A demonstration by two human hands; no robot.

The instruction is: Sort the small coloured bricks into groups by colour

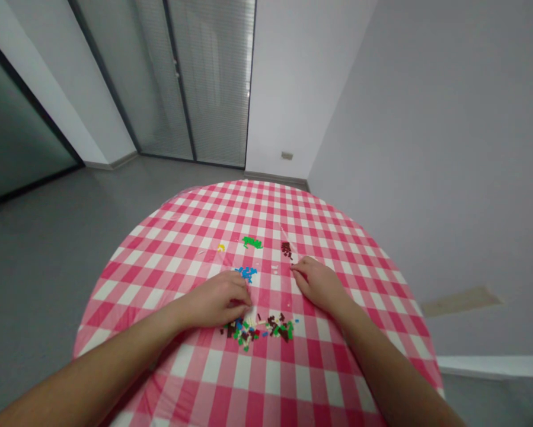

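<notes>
My left hand (217,299) rests curled over the checked cloth, its fingertips just below a small group of blue toy bricks (246,273). Its fingers hide whatever may lie in them. My right hand (319,284) reaches in from the right, fingertips pinched together on the cloth just below a dark red brick pile (286,249). Green bricks (252,242) and a few yellow bricks (221,248) lie farther out. A mixed heap of small bricks (257,331) spreads just below my left hand, with green, dark brown, white, blue and red pieces.
A round table covered by a pink-and-white gingham cloth (159,279) fills the lower middle, its edge curving all around. Beyond it lie a grey floor (70,237), white walls and glass doors with blinds (204,77).
</notes>
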